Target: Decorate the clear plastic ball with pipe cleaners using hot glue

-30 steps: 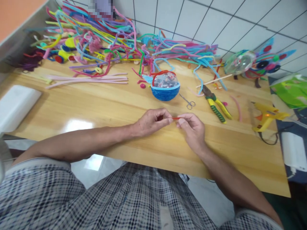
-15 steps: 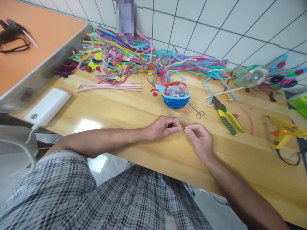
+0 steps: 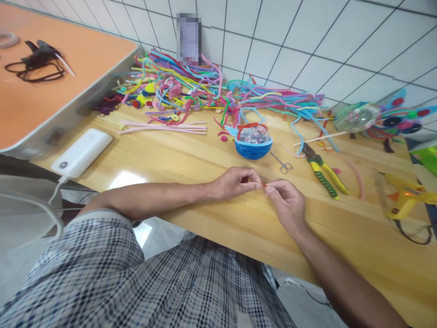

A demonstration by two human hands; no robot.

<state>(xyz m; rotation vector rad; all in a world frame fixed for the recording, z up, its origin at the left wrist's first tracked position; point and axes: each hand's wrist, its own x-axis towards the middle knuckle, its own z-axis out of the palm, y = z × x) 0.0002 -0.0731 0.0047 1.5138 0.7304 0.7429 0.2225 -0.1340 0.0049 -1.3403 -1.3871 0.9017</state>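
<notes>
Over the wooden table, my left hand (image 3: 237,183) and my right hand (image 3: 287,199) meet fingertip to fingertip. Both pinch a short, thin red piece (image 3: 264,185), which looks like a bit of pipe cleaner; most of it is covered by the fingers. Just beyond them sits a round bowl-like craft (image 3: 253,149), blue below with a light blue band, clear on top and edged in red. Small scissors (image 3: 285,167) lie beside it. To the right rest pliers (image 3: 322,172) with green and yellow handles.
Heaps of coloured pipe cleaners (image 3: 273,96) line the tiled wall. Several pale pink ones (image 3: 167,128) lie at left, near a white power bank (image 3: 82,152). A yellow glue gun (image 3: 406,196) with a lit light stands at right, below a decorated clear craft (image 3: 358,118).
The camera view has shifted slightly, so the table things appear a little lower and mostly farther right. Both hands keep their pinch on the red piece.
</notes>
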